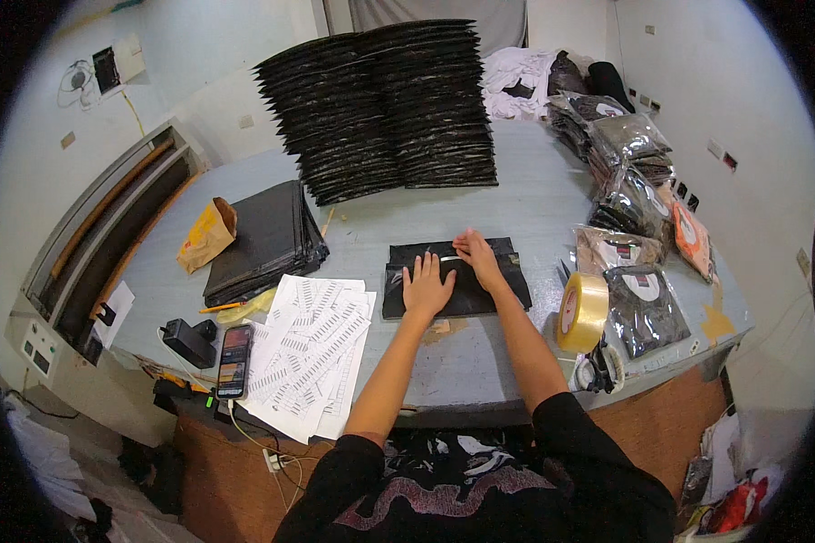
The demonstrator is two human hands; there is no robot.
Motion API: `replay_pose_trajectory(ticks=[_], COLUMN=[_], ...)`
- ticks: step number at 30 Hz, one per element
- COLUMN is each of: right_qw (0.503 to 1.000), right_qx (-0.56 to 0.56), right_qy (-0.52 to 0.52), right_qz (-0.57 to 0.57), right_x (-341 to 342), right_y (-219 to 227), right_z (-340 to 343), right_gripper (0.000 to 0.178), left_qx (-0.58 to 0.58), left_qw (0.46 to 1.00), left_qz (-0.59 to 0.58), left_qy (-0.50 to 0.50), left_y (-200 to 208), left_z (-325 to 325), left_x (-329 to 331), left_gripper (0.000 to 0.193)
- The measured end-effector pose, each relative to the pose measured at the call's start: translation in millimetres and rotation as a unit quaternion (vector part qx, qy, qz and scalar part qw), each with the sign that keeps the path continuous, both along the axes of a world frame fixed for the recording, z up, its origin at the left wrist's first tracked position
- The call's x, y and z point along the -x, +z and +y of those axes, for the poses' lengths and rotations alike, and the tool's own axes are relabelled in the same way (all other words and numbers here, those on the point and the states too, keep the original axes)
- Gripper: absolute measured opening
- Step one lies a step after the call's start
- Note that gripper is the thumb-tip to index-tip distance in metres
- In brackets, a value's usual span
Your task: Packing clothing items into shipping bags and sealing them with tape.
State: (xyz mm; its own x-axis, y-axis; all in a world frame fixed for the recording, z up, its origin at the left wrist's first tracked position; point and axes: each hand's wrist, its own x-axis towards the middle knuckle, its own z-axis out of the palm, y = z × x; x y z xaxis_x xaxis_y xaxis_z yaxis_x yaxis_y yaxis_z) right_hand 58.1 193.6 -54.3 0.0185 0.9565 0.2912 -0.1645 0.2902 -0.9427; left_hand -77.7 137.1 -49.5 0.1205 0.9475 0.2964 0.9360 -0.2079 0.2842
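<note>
A flat black plastic mailer bag lies on the grey table in front of me. My left hand rests flat on its left half, fingers spread. Just right of it, my right hand presses on the bag's upper middle, near its folded flap. Neither hand grips anything; both lie palm down on the bag.
A tall stack of black mailers stands at the back, a lower pile to the left with a brown paper bag. Label sheets, a phone, a tape roll and bagged garments surround me.
</note>
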Motion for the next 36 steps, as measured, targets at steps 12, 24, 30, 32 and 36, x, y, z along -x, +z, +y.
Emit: replay_pose_trajectory(ticks=[12, 24, 30, 32, 36], right_qw=[0.786, 0.813, 0.952, 0.834, 0.75], right_qx=[-0.021, -0.056, -0.119, -0.159, -0.099], right_qy=[-0.149, -0.247, -0.047, -0.109, -0.091], right_qz=[-0.599, -0.524, -0.277, -0.517, -0.647], right_x=[-30.7, -37.9, 25.6, 17.9, 13.3], right_y=[2.6, 13.2, -1.7, -11.4, -4.7], right_z=[-17.7, 2.0, -10.7, -14.0, -12.3], right_gripper=[0.053, 0.04, 0.043, 0.048, 0.053], left_qx=[0.092, -0.156, 0.035, 0.075, 0.039], left_qw=[0.99, 0.979, 0.898, 0.928, 0.957], left_qz=[-0.042, -0.128, -0.421, -0.334, -0.228], left_qy=[0.1, 0.037, -0.125, -0.146, -0.177], left_y=[3.9, 4.9, 13.5, 8.3, 5.2], left_z=[14.0, 35.3, 36.0, 33.2, 37.9], left_x=[41.6, 39.9, -14.6, -15.8, -10.9], left_gripper=[0.063, 0.038, 0.048, 0.052, 0.051])
